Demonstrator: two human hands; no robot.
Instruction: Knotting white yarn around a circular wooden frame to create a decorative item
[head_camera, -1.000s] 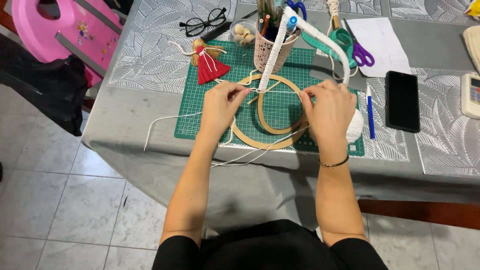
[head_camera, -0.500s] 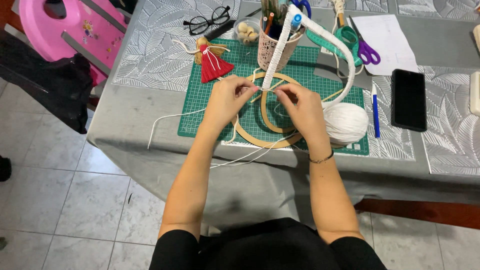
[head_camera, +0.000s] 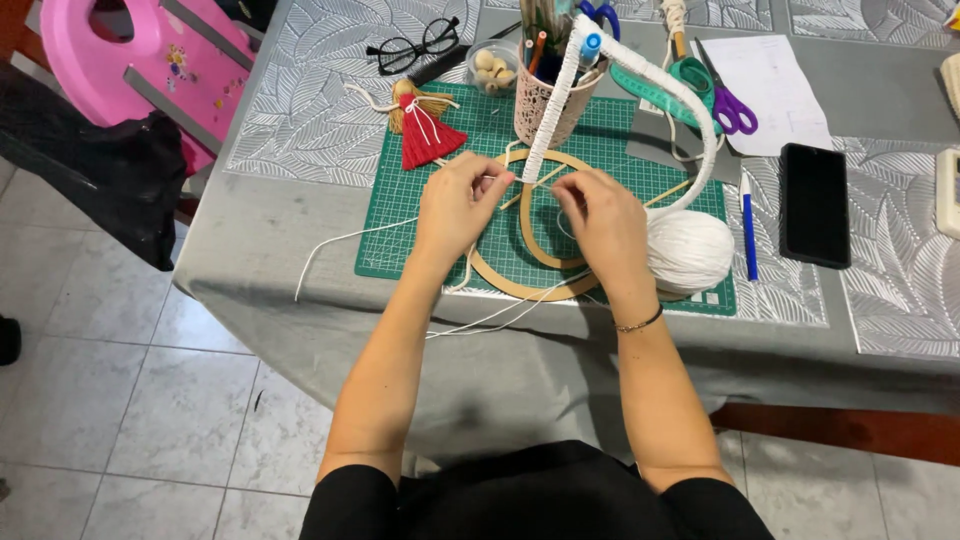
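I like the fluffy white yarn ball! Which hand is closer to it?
Right. The right hand sits just beside the white yarn ball, almost touching. The left hand is farther off, across the wooden hoops.

Home setting, likely a dining or living room used as a craft corner. Table (head_camera: 300, 230) covered with grey cloth and leaf-embossed placemats (head_camera: 310, 110), not a workbench. Green cutting mat (head_camera: 400, 230) sits on top with hobby stuff: wooden hoops (head_camera: 530, 285), ball of white yarn (head_camera: 690, 250), red yarn doll (head_camera: 425, 135), pencil cup (head_camera: 545, 100), bowl of wooden beads (head_camera: 492, 68), purple-handled scissors (head_camera: 735, 105). Personal items lie around: eyeglasses (head_camera: 415, 45), black phone (head_camera: 815, 205), sheet of paper (head_camera: 770, 80). Floor is pale domestic tile (head_camera: 120, 400). Pink plastic child's seat (head_camera: 130, 60) stands beside the table, dark cloth (head_camera: 110, 190) draped near it.
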